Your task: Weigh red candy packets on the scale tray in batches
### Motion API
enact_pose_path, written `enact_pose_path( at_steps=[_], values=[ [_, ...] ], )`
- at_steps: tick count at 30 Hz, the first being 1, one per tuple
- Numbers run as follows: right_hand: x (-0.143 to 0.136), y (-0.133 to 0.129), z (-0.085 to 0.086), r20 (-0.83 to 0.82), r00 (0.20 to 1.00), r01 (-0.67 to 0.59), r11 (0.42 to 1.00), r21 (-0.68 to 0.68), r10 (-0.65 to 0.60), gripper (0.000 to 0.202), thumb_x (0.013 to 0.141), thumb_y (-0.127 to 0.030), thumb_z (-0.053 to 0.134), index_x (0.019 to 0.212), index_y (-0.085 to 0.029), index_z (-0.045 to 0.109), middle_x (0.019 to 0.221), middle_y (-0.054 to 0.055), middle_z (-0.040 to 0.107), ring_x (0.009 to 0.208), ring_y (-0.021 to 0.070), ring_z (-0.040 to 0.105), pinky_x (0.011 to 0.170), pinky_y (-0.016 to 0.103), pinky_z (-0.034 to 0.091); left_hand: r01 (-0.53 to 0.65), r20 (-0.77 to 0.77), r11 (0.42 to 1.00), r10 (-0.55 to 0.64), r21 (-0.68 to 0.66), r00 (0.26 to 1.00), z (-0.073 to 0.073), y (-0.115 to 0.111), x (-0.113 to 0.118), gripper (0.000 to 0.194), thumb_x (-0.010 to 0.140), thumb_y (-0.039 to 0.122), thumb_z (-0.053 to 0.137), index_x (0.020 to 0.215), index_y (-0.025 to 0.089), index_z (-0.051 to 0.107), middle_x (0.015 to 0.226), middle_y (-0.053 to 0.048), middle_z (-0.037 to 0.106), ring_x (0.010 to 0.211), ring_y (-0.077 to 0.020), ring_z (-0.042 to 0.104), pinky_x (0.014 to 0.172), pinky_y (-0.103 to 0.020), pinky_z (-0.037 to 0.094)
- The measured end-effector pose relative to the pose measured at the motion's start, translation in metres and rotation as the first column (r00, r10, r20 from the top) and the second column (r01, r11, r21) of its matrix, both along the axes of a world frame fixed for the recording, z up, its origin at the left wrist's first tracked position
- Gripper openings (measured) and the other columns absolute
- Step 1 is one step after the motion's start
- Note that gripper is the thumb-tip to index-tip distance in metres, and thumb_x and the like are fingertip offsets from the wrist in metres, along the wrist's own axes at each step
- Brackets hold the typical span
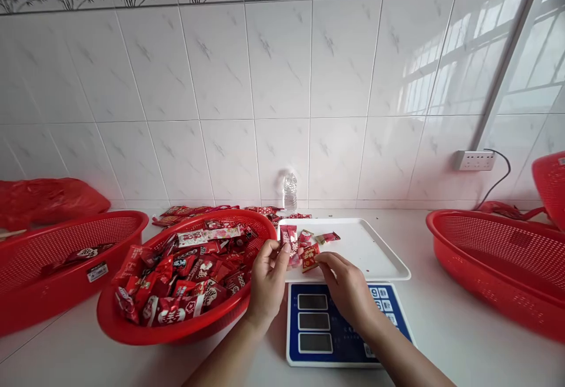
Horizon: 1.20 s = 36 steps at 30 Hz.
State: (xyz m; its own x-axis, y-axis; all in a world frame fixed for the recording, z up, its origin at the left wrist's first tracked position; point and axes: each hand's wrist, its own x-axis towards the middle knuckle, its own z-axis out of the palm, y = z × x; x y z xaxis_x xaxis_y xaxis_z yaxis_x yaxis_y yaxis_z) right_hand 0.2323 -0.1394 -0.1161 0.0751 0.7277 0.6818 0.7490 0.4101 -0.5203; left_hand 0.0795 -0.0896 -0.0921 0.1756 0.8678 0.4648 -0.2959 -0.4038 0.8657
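In the head view, the red-and-gold packet [310, 257] sits over the near edge of the white weighing tray [379, 254], directly left of the right hand's fingertips; the right hand [353, 295] is the nearer one. Its thumb and index finger come together at the packet's right edge — whether they pinch or only touch it cannot be told.

The left hand [267, 284] grasps a pink-red wrapped snack [289, 241] between thumb and fingers, its long axis running roughly away from the person. The left forearm reaches up and rightward beside the red plastic basket [176, 335] of wrapped snacks; the right forearm slants up and leftward over the digital scale's blue panel [315, 353], wrist slightly bent, palm down.
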Motion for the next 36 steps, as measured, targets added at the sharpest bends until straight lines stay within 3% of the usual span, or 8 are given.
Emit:
enact_pose_path(
  at_steps=[4,9,13,17,23,29,32,36],
  values=[
    [0.004,0.003,-0.003,0.052,0.998,0.040,0.997,0.058,-0.044,0.022,0.093,-0.014,0.044,0.097,-0.022,0.064,0.097,0.004,0.070,0.084,0.0167,0.066,0.073,0.026,0.051,-0.020,0.016,1.000,0.020,0.018,1.000,0.001,0.000,0.001,0.024,0.086,0.038,0.062,0.091,0.021,0.046,0.086,0.000,0.062,0.084,-0.0183,0.067,0.070,-0.030,0.057],
    [0.010,0.005,-0.005,0.064,0.992,0.091,0.958,0.273,-0.112,0.019,0.093,-0.015,0.046,0.099,-0.023,0.062,0.097,0.004,0.069,0.088,0.0167,0.067,0.075,0.028,0.053,-0.021,-0.031,0.998,0.023,0.062,0.999,0.000,0.002,-0.001,0.045,0.092,0.038,0.052,0.133,0.028,0.038,0.119,-0.008,0.061,0.091,-0.0192,0.067,0.073,-0.034,0.059],
    [0.011,-0.003,-0.002,0.008,0.994,0.090,0.851,0.518,-0.110,0.023,0.089,-0.008,0.052,0.102,-0.025,0.060,0.096,0.005,0.068,0.090,0.0171,0.066,0.079,0.031,0.055,-0.016,-0.111,0.995,0.027,0.100,0.993,-0.002,0.000,-0.002,0.036,0.092,0.042,0.050,0.122,0.025,0.059,0.130,-0.009,0.056,0.098,-0.0228,0.065,0.074,-0.035,0.060],
    [0.007,-0.012,-0.002,0.055,0.998,-0.025,0.775,0.632,-0.013,0.035,0.083,0.002,0.055,0.106,-0.024,0.059,0.097,0.007,0.066,0.092,0.0185,0.065,0.079,0.034,0.056,0.046,-0.088,0.998,-0.042,0.036,0.995,0.000,-0.006,-0.004,0.041,0.092,0.046,0.049,0.125,0.024,0.059,0.133,-0.009,0.055,0.108,-0.0259,0.061,0.076,-0.035,0.060],
    [0.000,-0.013,-0.007,0.166,0.979,-0.193,0.813,0.550,0.120,0.037,0.086,0.002,0.051,0.113,-0.022,0.058,0.099,0.009,0.066,0.095,0.0184,0.065,0.078,0.034,0.057,0.314,-0.055,0.948,-0.316,-0.044,0.947,0.006,-0.015,-0.003,0.054,0.092,0.046,0.050,0.140,0.023,0.043,0.133,-0.012,0.055,0.111,-0.0271,0.059,0.082,-0.039,0.057],
    [-0.007,-0.012,-0.006,0.223,0.957,-0.272,0.837,0.475,0.184,0.035,0.087,0.002,0.047,0.112,-0.022,0.057,0.099,0.008,0.066,0.096,0.0169,0.064,0.080,0.032,0.057,0.280,-0.021,0.959,-0.280,0.029,0.960,0.011,-0.013,0.000,0.047,0.088,0.038,0.058,0.130,0.019,0.050,0.119,-0.011,0.063,0.111,-0.0254,0.058,0.094,-0.039,0.048],
    [-0.010,-0.012,-0.006,0.232,0.947,-0.306,0.838,0.451,0.221,0.033,0.087,0.002,0.046,0.109,-0.020,0.057,0.100,0.008,0.067,0.097,0.0167,0.064,0.081,0.031,0.057,0.314,-0.037,0.949,-0.312,0.030,0.949,0.008,-0.011,0.000,0.030,0.090,0.038,0.056,0.112,0.018,0.057,0.104,-0.008,0.067,0.096,-0.0207,0.062,0.086,-0.034,0.050],
    [-0.011,-0.011,-0.010,0.240,0.942,-0.319,0.855,0.409,0.236,0.035,0.088,0.001,0.045,0.113,-0.021,0.056,0.102,0.008,0.066,0.099,0.0169,0.063,0.083,0.032,0.056,0.230,-0.028,0.973,-0.230,0.011,0.973,0.000,-0.008,0.000,0.020,0.090,0.037,0.057,0.097,0.019,0.058,0.091,-0.003,0.067,0.085,-0.0167,0.062,0.078,-0.029,0.051]
  ],
)
